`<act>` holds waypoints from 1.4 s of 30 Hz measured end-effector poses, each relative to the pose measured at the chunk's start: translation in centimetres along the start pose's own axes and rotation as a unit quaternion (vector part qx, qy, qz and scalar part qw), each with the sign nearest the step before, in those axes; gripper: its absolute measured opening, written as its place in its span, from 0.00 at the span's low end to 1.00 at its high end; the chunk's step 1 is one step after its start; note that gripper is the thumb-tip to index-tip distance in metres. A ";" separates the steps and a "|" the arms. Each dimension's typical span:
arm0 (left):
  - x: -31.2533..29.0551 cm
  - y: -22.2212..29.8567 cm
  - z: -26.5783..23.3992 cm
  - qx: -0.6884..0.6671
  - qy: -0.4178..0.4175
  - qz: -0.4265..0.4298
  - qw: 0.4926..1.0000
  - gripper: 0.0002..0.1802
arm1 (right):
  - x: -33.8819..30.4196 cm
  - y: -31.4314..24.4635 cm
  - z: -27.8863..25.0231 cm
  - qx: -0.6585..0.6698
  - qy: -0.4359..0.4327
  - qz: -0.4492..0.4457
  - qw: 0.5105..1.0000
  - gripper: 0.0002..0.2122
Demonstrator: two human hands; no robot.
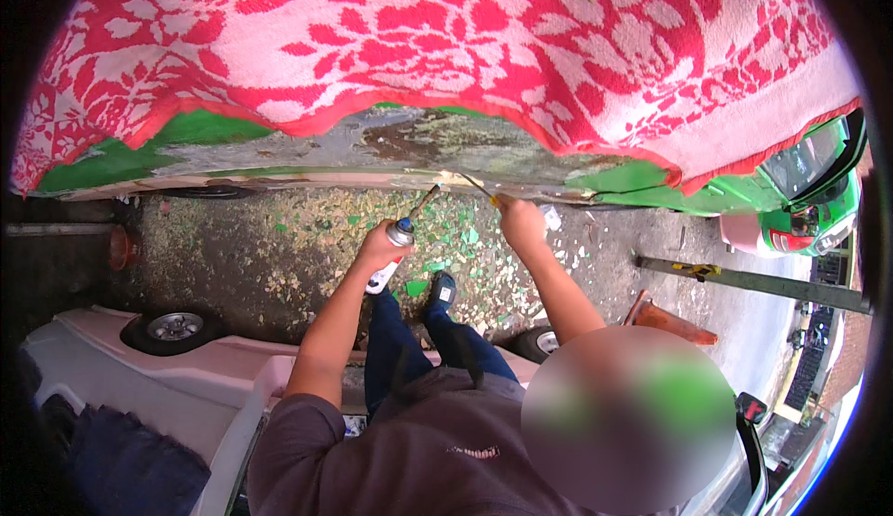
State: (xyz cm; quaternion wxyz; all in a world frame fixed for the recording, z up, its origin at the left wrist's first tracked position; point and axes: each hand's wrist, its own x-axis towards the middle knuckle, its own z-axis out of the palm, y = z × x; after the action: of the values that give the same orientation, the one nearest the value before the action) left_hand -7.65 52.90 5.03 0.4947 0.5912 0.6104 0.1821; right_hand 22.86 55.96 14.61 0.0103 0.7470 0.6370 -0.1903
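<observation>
My left hand (378,250) is wrapped round a gas torch (402,231), a white and red canister with a blue-topped head. Its nozzle (427,202) points up toward the lower edge of a car body panel (316,155); I cannot make out a flame. In my right hand (523,227) is a thin dark scraping tool (476,187) with yellow by the grip. The tool's tip meets the panel's edge just right of the nozzle. Patches of green paint, pale filler and brown-grey bare surface show on the panel. A red and pink floral blanket (419,42) covers its upper part.
Green and cream paint flakes (298,237) litter the ground round my feet. Behind me stands a pale pinkish car (93,344). To the right are an orange cone (672,321), a grey post (763,282) and another green car (823,228). A reddish pot (120,248) sits at far left.
</observation>
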 end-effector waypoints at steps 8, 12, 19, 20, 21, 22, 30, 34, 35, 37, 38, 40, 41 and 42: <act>-0.5 0.1 -0.5 -0.036 -0.002 -0.009 0.999 0.32 | 0.1 0.5 -0.7 0.008 0.015 0.001 1.000 0.11; 0.2 0.1 -1.0 -0.080 -0.041 -0.019 0.996 0.33 | -0.6 2.1 0.1 0.033 0.033 -0.008 0.999 0.11; -0.8 -0.9 0.3 -0.032 0.017 0.004 0.999 0.37 | 0.1 1.1 3.0 0.038 0.021 0.031 0.999 0.11; -1.3 -0.8 -0.4 -0.079 -0.002 -0.016 0.997 0.39 | -0.7 0.8 2.3 0.051 0.025 0.024 0.998 0.11; -2.0 -1.0 -0.7 -0.077 0.002 -0.034 0.996 0.38 | -1.6 0.4 1.2 0.065 0.028 0.018 0.997 0.11; -2.4 -1.1 -1.2 -0.074 0.006 -0.049 0.996 0.38 | -2.0 0.3 -0.4 0.074 0.036 0.001 0.997 0.11; -1.5 -2.6 -2.2 -0.056 0.008 -0.023 0.998 0.36 | -2.5 -0.5 1.3 0.064 0.034 0.026 0.997 0.11; -1.4 -1.0 -3.0 -0.110 -0.056 -0.076 0.989 0.33 | -1.6 -0.7 5.3 0.019 0.028 0.028 0.999 0.11; -1.0 -3.6 -2.6 -0.057 -0.007 0.016 0.998 0.33 | -1.5 -1.8 4.2 0.057 0.058 0.031 0.996 0.11; -0.7 -4.6 -2.6 -0.097 -0.031 -0.017 0.995 0.34 | -3.3 -2.5 1.9 0.074 0.076 0.041 0.993 0.11; -0.4 -4.8 -2.5 -0.089 -0.034 -0.008 0.995 0.34 | -4.0 -2.5 1.5 0.084 0.089 0.047 0.991 0.11; 0.0 -5.2 -2.2 -0.073 -0.039 0.012 0.996 0.34 | -2.7 -2.5 3.4 0.066 0.091 0.047 0.993 0.11; 0.2 -5.1 -2.2 -0.077 -0.043 0.009 0.996 0.34 | -2.1 -2.7 3.6 0.056 0.094 0.044 0.993 0.11; 0.4 -4.9 -2.2 -0.081 -0.046 0.006 0.996 0.34 | -2.5 -2.4 3.8 0.067 0.085 0.067 0.992 0.12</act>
State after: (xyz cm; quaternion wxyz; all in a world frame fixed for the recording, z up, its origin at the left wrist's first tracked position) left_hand -12.09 52.87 1.88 0.5675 0.5610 0.5663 0.2063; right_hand 19.27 53.02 12.37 -0.0812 0.8003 0.5699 -0.1675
